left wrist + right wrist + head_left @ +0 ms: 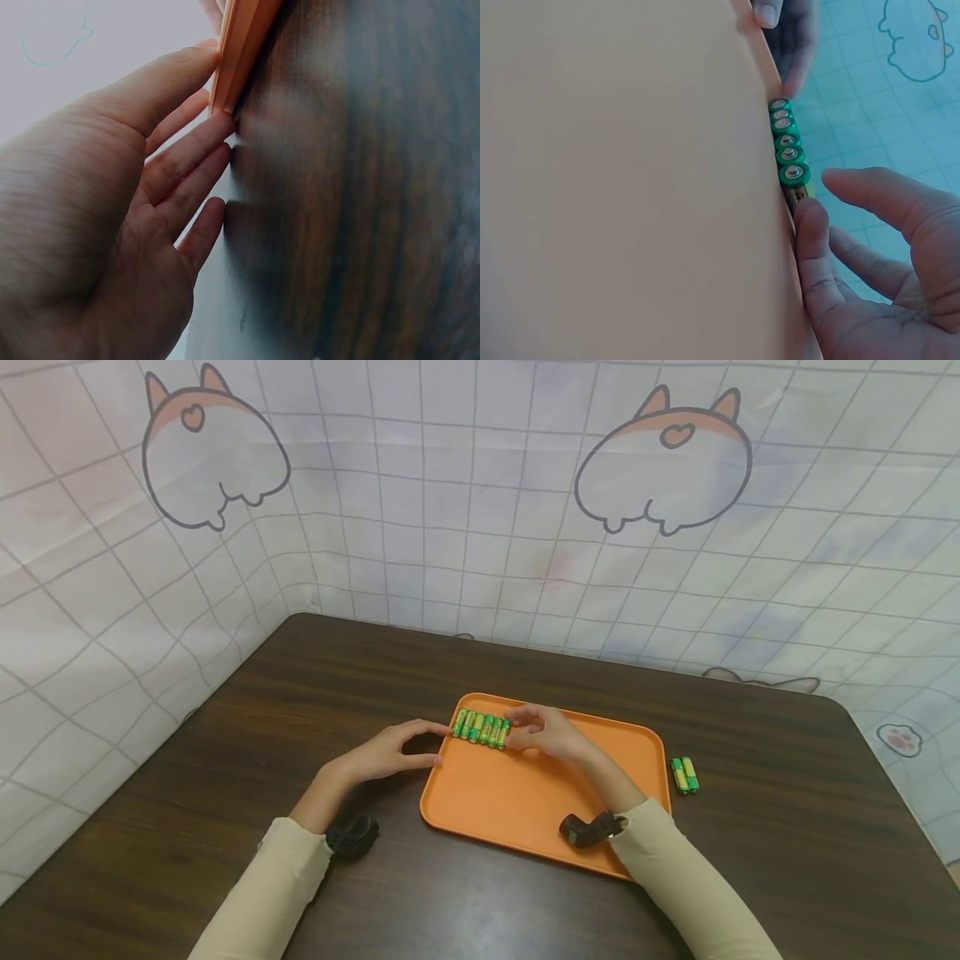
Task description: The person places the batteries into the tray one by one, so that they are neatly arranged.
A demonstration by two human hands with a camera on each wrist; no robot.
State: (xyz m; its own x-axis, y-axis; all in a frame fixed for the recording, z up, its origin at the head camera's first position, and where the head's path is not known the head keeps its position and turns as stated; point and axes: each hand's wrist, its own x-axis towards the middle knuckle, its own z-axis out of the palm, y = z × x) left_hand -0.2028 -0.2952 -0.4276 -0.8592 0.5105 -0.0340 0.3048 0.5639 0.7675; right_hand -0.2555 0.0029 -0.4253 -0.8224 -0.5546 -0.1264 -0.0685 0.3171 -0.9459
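A row of several green-and-yellow batteries (480, 729) lies side by side in the far left part of an orange tray (498, 789). My right hand (555, 735) is at the row's right end. In the right wrist view, one fingertip touches the nearest battery (795, 176), while another digit stays apart from it. My left hand (384, 753) rests at the tray's left edge, thumb and fingers spread. The left wrist view shows its fingertips at the tray rim (244, 52) and close to the tabletop.
Two more batteries (684, 775) lie on the dark wooden table (360, 668), right of the tray. A white grid-patterned cloth (450, 527) with cartoon animals hangs behind the table. Each wrist carries a black strapped device (352, 837).
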